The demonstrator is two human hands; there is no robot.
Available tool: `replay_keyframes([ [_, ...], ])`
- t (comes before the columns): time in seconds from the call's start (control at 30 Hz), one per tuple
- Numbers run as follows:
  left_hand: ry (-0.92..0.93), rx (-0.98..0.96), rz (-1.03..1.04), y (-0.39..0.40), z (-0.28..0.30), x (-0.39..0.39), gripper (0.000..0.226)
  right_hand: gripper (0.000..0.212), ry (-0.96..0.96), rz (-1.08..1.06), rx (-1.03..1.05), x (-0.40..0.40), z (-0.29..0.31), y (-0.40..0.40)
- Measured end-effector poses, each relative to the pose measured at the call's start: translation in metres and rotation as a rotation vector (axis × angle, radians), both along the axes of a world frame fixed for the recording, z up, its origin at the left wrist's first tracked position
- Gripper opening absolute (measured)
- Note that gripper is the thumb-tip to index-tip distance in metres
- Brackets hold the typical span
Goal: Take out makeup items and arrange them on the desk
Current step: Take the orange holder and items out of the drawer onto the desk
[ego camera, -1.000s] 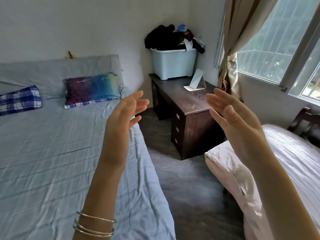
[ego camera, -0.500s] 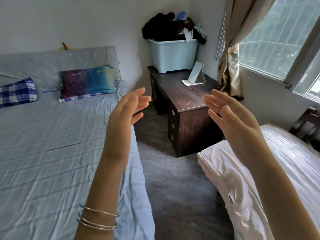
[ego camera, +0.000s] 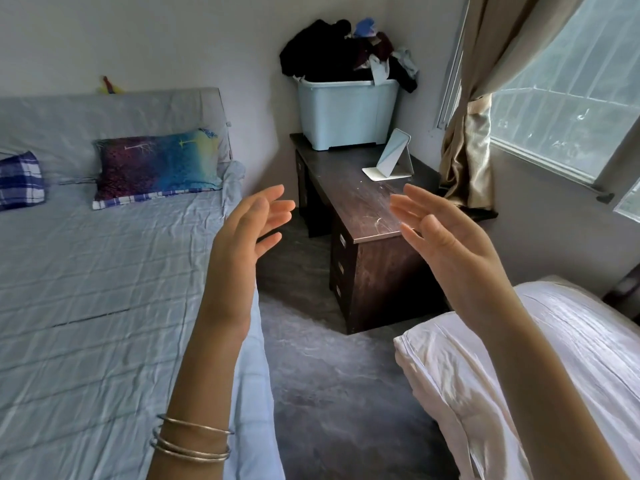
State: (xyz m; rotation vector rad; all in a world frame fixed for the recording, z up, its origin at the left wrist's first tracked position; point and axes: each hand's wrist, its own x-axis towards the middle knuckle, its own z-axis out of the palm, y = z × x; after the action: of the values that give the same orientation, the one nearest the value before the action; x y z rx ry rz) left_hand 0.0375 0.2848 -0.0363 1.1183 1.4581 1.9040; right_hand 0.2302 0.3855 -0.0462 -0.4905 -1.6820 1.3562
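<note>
Both hands have kept their raised pose while the view closes on the desk (ego camera: 360,206): left hand (ego camera: 242,244) and right hand (ego camera: 446,244) apart, fingers straight, empty. Beyond stand a mirror (ego camera: 393,155) and bin (ego camera: 346,112). No makeup shows (perhaps drawers); next, reach the desk and open one.

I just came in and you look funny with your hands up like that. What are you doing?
Nothing is being held yet. The left hand and right hand are both raised, open and empty, palms facing each other. Ahead stands the dark wooden desk, carrying a small standing mirror and a light blue bin heaped with clothes. No makeup items are visible.
</note>
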Motion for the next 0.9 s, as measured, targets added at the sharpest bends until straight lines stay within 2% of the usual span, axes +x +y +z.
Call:
replay_keyframes([
  [0.5, 0.014, -0.06, 0.014, 0.146, -0.007, -0.084, 0.037, 0.078, -0.001, 0.083, -0.011, -0.097, -0.007, 0.15],
  [0.9, -0.001, -0.113, 0.094, 0.287, -0.011, -0.126, 0.032, 0.076, 0.028, 0.154, -0.071, -0.15, -0.017, 0.306],
])
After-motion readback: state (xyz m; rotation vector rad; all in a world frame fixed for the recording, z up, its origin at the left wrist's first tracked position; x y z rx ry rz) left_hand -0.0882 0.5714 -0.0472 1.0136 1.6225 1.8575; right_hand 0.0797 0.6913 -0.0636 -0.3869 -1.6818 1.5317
